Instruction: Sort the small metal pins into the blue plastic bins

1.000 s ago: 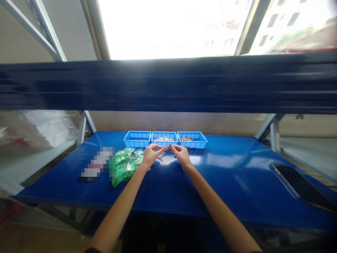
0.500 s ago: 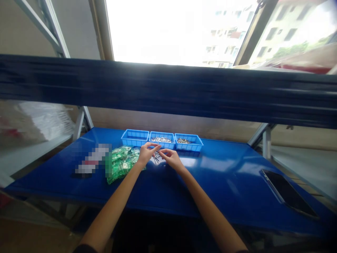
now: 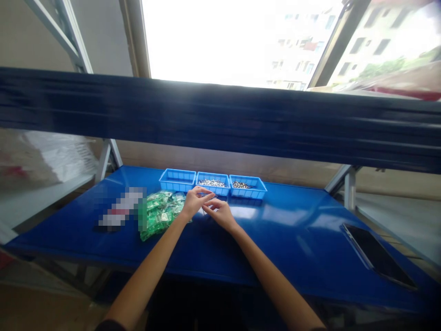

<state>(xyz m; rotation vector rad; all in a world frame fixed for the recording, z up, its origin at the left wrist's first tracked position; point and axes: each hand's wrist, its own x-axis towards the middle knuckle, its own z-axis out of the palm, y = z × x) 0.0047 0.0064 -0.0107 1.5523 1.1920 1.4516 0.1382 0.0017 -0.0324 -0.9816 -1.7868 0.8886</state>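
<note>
Fingers [image 3: 204, 189] of the left hand [image 3: 193, 201] and right hand [image 3: 223, 215] pinch thin metal pins [image 3: 203, 210], the pixelated item's [image 3: 120, 209] markings illegible.

Right hand [image 3: 221, 213] — nearer left hand [image 3: 195, 201].

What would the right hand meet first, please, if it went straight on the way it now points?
Most likely the left hand: the right hand points towards it and the two look very close, though depth is hard to judge.

Likely a workshop: blue bench [image 3: 275, 239], trays [image 3: 248, 192] of small metal parts [image 3: 212, 183].
</note>
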